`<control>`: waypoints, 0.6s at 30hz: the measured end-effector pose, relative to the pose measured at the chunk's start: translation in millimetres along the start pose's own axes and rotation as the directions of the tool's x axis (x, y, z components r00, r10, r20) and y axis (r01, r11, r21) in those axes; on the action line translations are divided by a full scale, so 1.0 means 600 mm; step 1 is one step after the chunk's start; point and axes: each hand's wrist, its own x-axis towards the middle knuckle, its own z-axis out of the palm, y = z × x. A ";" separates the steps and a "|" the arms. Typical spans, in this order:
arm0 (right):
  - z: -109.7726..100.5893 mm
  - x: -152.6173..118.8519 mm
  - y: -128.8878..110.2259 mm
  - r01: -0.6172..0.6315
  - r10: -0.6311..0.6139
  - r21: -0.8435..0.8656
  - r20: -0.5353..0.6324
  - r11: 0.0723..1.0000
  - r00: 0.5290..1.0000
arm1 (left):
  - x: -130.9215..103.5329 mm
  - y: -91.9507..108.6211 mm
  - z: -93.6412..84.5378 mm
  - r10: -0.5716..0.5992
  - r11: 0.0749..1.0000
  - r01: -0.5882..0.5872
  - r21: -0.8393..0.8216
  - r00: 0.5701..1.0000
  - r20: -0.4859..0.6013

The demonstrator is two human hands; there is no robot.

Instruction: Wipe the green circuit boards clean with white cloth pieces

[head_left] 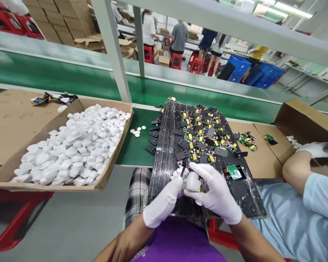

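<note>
Both my hands wear white gloves and meet over the near part of a black board [164,156]. My left hand [165,196] is closed on a small black part, its fingertips near the right hand's. My right hand [214,193] pinches a rounded white piece [192,182] between thumb and fingers. Small circuit boards with yellow and black parts [199,134] cover the board beyond my hands. One green circuit board [234,172] lies to the right of my right hand.
A carton of white pieces [76,145] stands at the left. White discs [137,133] lie on the green surface [128,153]. A co-worker's gloved hand [317,149] is at the right, by an open carton [308,120]. A metal post [114,54] rises ahead.
</note>
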 end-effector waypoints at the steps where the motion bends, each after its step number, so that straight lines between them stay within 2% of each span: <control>1: -0.010 0.014 0.009 -0.018 0.018 -0.001 0.011 1.000 1.000 | -0.001 0.008 -0.010 0.015 1.000 -0.014 0.024 1.000 -0.018; 3: -0.030 0.055 0.039 -0.090 0.091 -0.024 0.013 0.996 0.996 | 0.005 0.029 -0.041 0.083 0.988 -0.066 0.141 0.990 -0.117; 5: -0.046 0.118 0.082 -0.169 0.171 -0.098 0.014 0.981 0.985 | 0.025 0.046 -0.087 0.199 0.944 -0.113 0.311 0.945 -0.261; 7: -0.050 0.197 0.134 -0.268 0.285 -0.271 0.027 0.925 0.958 | 0.060 0.052 -0.142 0.336 0.874 -0.125 0.470 0.855 -0.395; 8: -0.048 0.239 0.160 -0.314 0.362 -0.373 0.064 0.873 0.930 | 0.079 0.050 -0.169 0.422 0.830 -0.128 0.543 0.782 -0.459; 9: -0.043 0.281 0.186 -0.337 0.398 -0.409 0.073 0.848 0.915 | 0.097 0.047 -0.194 0.487 0.781 -0.101 0.616 0.717 -0.500; 10: -0.034 0.321 0.210 -0.347 0.417 -0.428 0.079 0.834 0.905 | 0.114 0.042 -0.215 0.518 0.756 -0.084 0.649 0.683 -0.515; 12: -0.013 0.390 0.253 -0.374 0.463 -0.464 0.091 0.803 0.881 | 0.137 0.031 -0.245 0.559 0.713 -0.066 0.698 0.654 -0.509; 13: 0.000 0.419 0.270 -0.390 0.491 -0.481 0.098 0.785 0.866 | 0.143 0.027 -0.254 0.569 0.696 -0.063 0.715 0.656 -0.496; 16: 0.037 0.482 0.311 -0.434 0.565 -0.532 0.105 0.727 0.818 | 0.146 0.021 -0.262 0.588 0.648 -0.046 0.760 0.664 -0.462; 18: 0.060 0.510 0.327 -0.432 0.570 -0.555 0.094 0.711 0.817 | 0.143 0.021 -0.261 0.593 0.628 -0.027 0.778 0.663 -0.457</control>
